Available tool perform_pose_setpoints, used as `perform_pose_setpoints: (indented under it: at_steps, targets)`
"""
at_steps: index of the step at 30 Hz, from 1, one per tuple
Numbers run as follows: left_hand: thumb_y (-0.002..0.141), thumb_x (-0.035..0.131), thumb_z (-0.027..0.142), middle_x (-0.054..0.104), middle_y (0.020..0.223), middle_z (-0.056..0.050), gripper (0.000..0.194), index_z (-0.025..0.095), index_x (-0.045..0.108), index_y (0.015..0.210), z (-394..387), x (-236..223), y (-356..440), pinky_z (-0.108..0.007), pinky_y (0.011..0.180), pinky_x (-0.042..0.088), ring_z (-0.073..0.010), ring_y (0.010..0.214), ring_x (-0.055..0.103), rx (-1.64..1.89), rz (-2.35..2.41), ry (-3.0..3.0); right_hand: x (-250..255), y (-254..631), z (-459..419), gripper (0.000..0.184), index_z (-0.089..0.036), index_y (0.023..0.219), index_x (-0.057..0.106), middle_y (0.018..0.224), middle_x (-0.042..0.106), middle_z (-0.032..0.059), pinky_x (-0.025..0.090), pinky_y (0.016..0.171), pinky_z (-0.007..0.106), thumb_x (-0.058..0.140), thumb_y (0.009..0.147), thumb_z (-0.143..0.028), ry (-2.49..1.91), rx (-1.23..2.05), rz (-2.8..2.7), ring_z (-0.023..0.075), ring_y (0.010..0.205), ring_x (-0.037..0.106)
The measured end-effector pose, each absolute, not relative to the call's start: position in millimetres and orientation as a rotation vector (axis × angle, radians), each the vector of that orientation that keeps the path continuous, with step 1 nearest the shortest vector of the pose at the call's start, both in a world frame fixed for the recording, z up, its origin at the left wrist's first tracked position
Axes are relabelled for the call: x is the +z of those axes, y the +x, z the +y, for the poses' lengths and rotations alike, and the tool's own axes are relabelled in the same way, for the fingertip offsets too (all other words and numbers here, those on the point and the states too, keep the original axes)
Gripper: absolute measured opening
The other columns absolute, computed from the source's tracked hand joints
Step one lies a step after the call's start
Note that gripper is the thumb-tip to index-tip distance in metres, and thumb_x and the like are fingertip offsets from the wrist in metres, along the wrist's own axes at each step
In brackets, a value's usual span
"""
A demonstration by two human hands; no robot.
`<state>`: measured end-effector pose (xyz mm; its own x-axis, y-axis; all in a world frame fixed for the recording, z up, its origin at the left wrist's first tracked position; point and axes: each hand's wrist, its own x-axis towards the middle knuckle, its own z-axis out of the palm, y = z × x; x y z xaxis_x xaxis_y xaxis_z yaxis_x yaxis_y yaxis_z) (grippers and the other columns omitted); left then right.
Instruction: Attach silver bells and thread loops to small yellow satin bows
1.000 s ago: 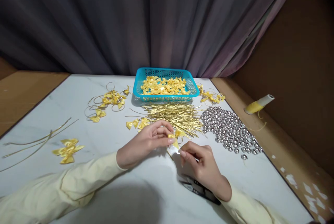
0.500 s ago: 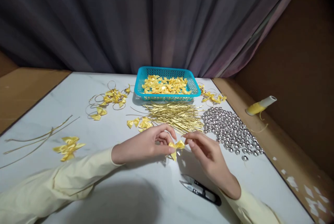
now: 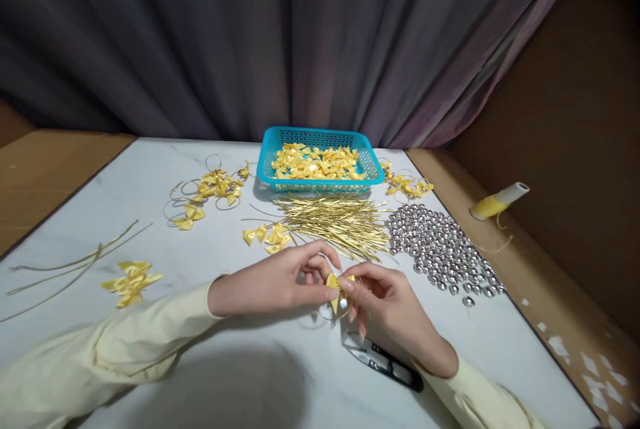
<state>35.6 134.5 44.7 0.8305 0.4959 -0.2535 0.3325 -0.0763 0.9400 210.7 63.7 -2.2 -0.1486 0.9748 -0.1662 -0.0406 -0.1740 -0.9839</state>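
Both hands meet over the white marble table (image 3: pixel 210 376), near its front middle. My left hand (image 3: pixel 280 280) pinches a small yellow ribbon bow (image 3: pixel 333 282) between thumb and fingertips. My right hand (image 3: pixel 387 306) is closed on the same bow from the right, its fingertips touching the bow's right half. A thin loop of gold cord hangs below the bow, hard to make out. Black thread snips (image 3: pixel 385 366) lie on the table just under my right wrist.
A teal basket (image 3: pixel 373 166) of yellow bows stands at the back. In front of it lie gold cords (image 3: pixel 335 219) and silver bells (image 3: pixel 440 249). Finished bows lie at the left (image 3: pixel 131 279), back left (image 3: pixel 215 188) and beside the basket (image 3: pixel 407 186). A yellow thread spool (image 3: pixel 497 201) rests on the right ledge.
My right hand rose from beside the snips to the bow and closed on its right side. My left hand kept its pinch on the bow and barely moved.
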Motion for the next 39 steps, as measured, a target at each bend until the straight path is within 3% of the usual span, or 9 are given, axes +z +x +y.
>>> perform_pose_setpoints:
  at_steps: [10,17,23,30,39]
  targets:
    - [0.081,0.050,0.025,0.057,0.074,0.001,0.017,0.019,0.046,0.097,138.3,40.3,34.7,-0.025,0.062,0.039,-0.0137,0.068,0.052,0.165,0.643,1.663,0.7,210.8,62.1,0.023,-0.015,0.076,0.059,0.044,0.053,-0.0051,0.038,0.032,0.018,0.062,0.075,-0.038,-1.247,1.428,-1.133,0.0064,0.030,0.044]
    - [0.074,0.060,0.042,0.057,0.085,0.000,0.026,0.021,0.051,0.087,132.3,50.9,31.5,-0.026,0.070,0.037,-0.0165,0.077,0.050,0.337,0.882,2.123,1.2,210.8,62.6,0.026,-0.015,0.074,0.058,0.042,0.051,-0.0057,0.037,0.032,0.019,0.062,0.074,-0.041,-1.256,1.424,-1.097,0.0066,0.029,0.043]
    - [0.079,0.052,0.045,0.060,0.066,0.000,0.029,0.020,0.059,0.066,124.6,50.7,33.1,-0.025,0.063,0.032,-0.0169,0.069,0.052,0.214,0.941,2.331,-4.0,210.4,63.0,0.026,-0.016,0.075,0.058,0.042,0.050,-0.0057,0.034,0.032,0.018,0.060,0.076,-0.042,-1.285,1.368,-1.142,0.0067,0.030,0.042]
    - [0.085,0.043,0.040,0.057,0.054,0.004,0.035,0.019,0.060,0.063,121.9,46.4,34.1,-0.022,0.049,0.027,-0.0096,0.051,0.049,0.079,0.913,2.296,-3.4,209.7,62.1,0.023,-0.015,0.073,0.058,0.043,0.048,-0.0056,0.032,0.033,0.017,0.059,0.076,-0.038,-1.311,1.298,-1.234,0.0064,0.032,0.043]
    - [0.085,0.045,0.030,0.052,0.086,-0.002,0.026,0.018,0.059,0.067,123.5,53.4,35.3,-0.024,0.074,0.036,-0.0138,0.081,0.052,0.220,0.841,2.375,-6.4,209.3,60.7,0.024,-0.015,0.075,0.059,0.042,0.048,-0.0051,0.033,0.032,0.017,0.057,0.078,-0.038,-1.277,1.362,-1.240,0.0065,0.031,0.043]
